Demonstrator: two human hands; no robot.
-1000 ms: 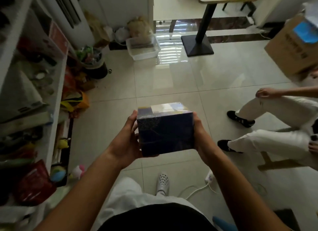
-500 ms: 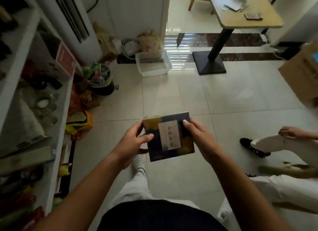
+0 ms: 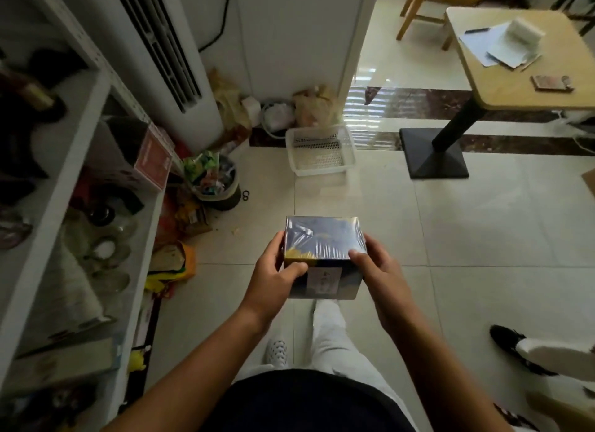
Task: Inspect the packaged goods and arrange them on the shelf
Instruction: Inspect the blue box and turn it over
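Box above pale tiled floor

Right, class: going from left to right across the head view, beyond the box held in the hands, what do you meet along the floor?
White shelf unit → waste bin stuffed with wrappers → white perforated plastic basket → black square table base.
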